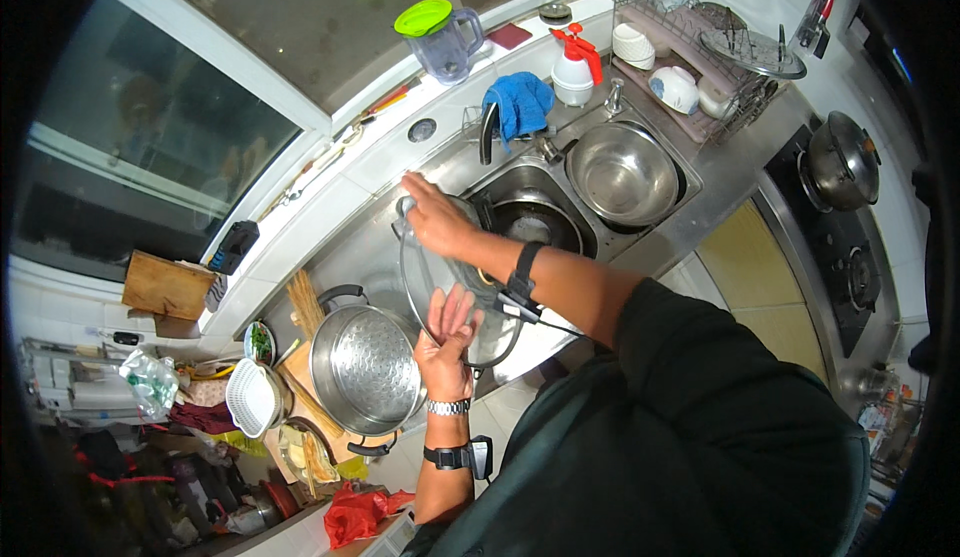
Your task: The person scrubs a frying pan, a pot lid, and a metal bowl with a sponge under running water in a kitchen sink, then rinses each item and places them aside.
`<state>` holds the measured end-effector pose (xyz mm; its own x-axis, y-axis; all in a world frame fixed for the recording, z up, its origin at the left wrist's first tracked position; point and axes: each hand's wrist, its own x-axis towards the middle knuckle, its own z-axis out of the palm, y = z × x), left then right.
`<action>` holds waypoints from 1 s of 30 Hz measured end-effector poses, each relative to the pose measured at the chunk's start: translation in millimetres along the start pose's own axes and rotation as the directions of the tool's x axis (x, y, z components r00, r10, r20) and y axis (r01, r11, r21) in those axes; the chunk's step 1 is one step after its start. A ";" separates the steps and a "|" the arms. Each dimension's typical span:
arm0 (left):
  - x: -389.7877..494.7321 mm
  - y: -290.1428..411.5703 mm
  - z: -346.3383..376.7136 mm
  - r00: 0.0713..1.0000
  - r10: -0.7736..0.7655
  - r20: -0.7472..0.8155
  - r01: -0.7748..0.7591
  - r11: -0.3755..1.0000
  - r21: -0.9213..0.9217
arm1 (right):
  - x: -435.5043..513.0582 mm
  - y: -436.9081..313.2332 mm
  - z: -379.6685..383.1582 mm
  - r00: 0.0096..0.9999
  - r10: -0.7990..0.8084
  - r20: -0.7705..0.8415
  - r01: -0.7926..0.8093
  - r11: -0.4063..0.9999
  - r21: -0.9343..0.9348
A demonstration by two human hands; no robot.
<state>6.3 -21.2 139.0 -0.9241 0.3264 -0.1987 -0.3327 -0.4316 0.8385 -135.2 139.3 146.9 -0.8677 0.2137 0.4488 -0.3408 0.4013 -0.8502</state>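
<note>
A large round glass lid [429, 276] with a dark rim is tilted over the steel counter. My left hand [448, 343] holds its near rim, fingers stretched out along the glass. At the far rim, my right hand [439, 219] presses a small grey pad [407, 206] against the lid; its material cannot be told. Left of the lid stands a wide steel steamer pot [367, 366] with a perforated bottom and dark handles. To the right, a dark frying pan [536, 227] sits in one sink basin, partly behind my right arm.
A steel bowl [622, 171] fills the other basin beside the faucet [551, 150]. A blue cloth [521, 103], a spray bottle [574, 73] and a blender jug [446, 43] line the back. A white plastic basket [251, 399] and a straw whisk [304, 302] are at left.
</note>
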 end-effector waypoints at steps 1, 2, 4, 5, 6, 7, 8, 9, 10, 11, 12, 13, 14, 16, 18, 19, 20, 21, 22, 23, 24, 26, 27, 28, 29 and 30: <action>0.3 -0.4 -0.4 0.999 0.003 0.049 -0.002 1.000 -0.015 | -6.5 -3.3 1.5 0.999 -0.003 -0.033 0.002 1.000 -0.016; 0.1 -1.4 -0.2 0.998 0.017 0.062 -0.014 0.999 -0.039 | 1.1 -1.7 -1.4 0.998 0.021 0.059 -0.015 0.995 -0.099; 2.9 -3.0 0.7 0.998 -0.040 -0.047 0.044 0.996 0.072 | -27.2 -21.4 0.6 0.941 -0.106 0.323 0.198 0.943 -0.267; 2.2 -4.3 2.2 0.993 -0.041 -0.113 0.048 0.997 0.060 | -45.1 -28.5 4.9 0.927 -0.196 0.320 0.257 0.953 -0.159; 3.0 -4.4 4.0 0.997 0.027 -0.072 -0.029 0.999 -0.029 | -53.3 -32.6 4.2 0.929 -0.230 0.289 0.271 0.956 -0.111; 2.4 -5.2 6.3 0.994 0.038 -0.107 -0.045 0.997 -0.067 | -56.5 -35.7 2.7 0.907 -0.235 0.351 0.278 0.957 -0.079; 1.2 -4.8 8.1 0.995 0.043 -0.088 -0.050 0.996 -0.076 | -56.3 -33.3 3.5 0.949 -0.127 0.288 0.151 0.987 -0.063; 0.5 -4.3 10.1 0.994 0.037 -0.105 -0.046 0.996 -0.081 | -51.3 -25.3 5.3 0.991 -0.023 0.130 0.036 0.995 -0.098; -1.3 -4.0 11.9 0.995 0.054 -0.085 -0.064 0.991 -0.118 | -47.5 -17.0 7.4 0.995 0.087 -0.054 -0.094 0.985 -0.143; -0.7 -2.8 13.4 0.992 0.051 -0.119 -0.063 0.993 -0.100 | -41.9 -9.1 8.8 0.959 0.191 -0.209 -0.230 0.956 -0.182; 0.0 -1.1 14.3 0.991 0.061 -0.122 -0.073 0.993 -0.095 | -40.8 -13.2 5.0 0.960 0.278 -0.039 -0.280 0.933 -0.225; 1.8 -0.3 15.5 0.992 0.087 -0.088 -0.096 0.989 -0.110 | -42.2 -20.0 1.2 0.945 0.318 0.081 -0.292 0.927 -0.235; 5.3 2.2 14.8 0.991 0.079 -0.109 -0.090 0.991 -0.095 | -49.3 -25.7 1.5 0.940 0.308 0.146 -0.251 0.916 -0.313; 9.8 4.8 14.7 0.986 0.124 -0.112 -0.132 0.989 -0.063 | -63.6 -36.1 2.3 0.942 0.241 0.235 -0.147 0.923 -0.355; 10.7 6.4 15.1 0.988 0.111 -0.106 -0.118 0.991 -0.061 | -54.7 -29.3 4.7 0.954 0.265 0.140 -0.235 0.951 -0.199; 10.1 6.8 15.5 0.990 0.104 -0.094 -0.111 0.991 -0.073 | -44.5 -22.1 6.5 0.945 0.307 0.115 -0.293 0.948 -0.126; 8.8 6.7 16.3 0.992 0.082 -0.100 -0.090 0.993 -0.073 | -40.9 -16.6 9.4 0.967 0.254 -0.005 -0.254 0.964 -0.077; 7.5 6.5 16.9 0.994 0.101 -0.031 -0.103 0.993 -0.061 | -34.5 -16.2 8.3 0.949 0.309 -0.056 -0.313 0.946 -0.081; 6.5 6.2 17.4 0.995 0.083 -0.059 -0.087 0.994 -0.068 | -39.3 -17.3 8.7 0.947 0.320 0.023 -0.312 0.935 -0.170; 6.5 5.8 17.4 0.996 0.065 -0.063 -0.071 0.991 -0.110 | -41.6 -16.3 6.2 0.963 0.270 0.023 -0.259 0.942 -0.215; 7.4 5.8 16.2 0.994 0.080 -0.072 -0.088 0.990 -0.111 | -49.9 -13.5 4.7 0.978 0.184 0.094 -0.157 0.957 -0.242; 11.5 6.3 11.2 0.991 0.092 -0.098 -0.107 0.981 -0.164 | -74.2 -9.3 -4.0 0.967 -0.032 0.251 0.071 0.987 -0.145; 15.1 7.9 7.5 0.990 0.141 -0.024 -0.143 0.977 -0.157 | -96.7 -9.4 -12.6 0.961 -0.102 0.255 0.117 0.992 -0.043; 18.1 9.8 3.1 0.990 0.124 -0.060 -0.134 0.968 -0.211 | -110.4 -4.0 -20.9 0.944 -0.163 0.287 0.157 0.987 0.041; 21.1 10.8 -0.6 0.986 0.108 -0.130 -0.142 0.944 -0.296 | -127.1 0.5 -30.4 0.916 -0.245 0.316 0.221 0.969 0.111; 21.9 13.3 -6.0 0.985 0.101 -0.139 -0.146 0.918 -0.368 | -137.3 8.0 -40.0 0.905 -0.223 0.362 0.197 0.974 0.108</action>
<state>-19.6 -24.9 142.8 -0.9702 0.1605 -0.1815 -0.2393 -0.7534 0.6125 -4.2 148.8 89.5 -0.8404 -0.2182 0.4961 -0.5419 0.3373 -0.7698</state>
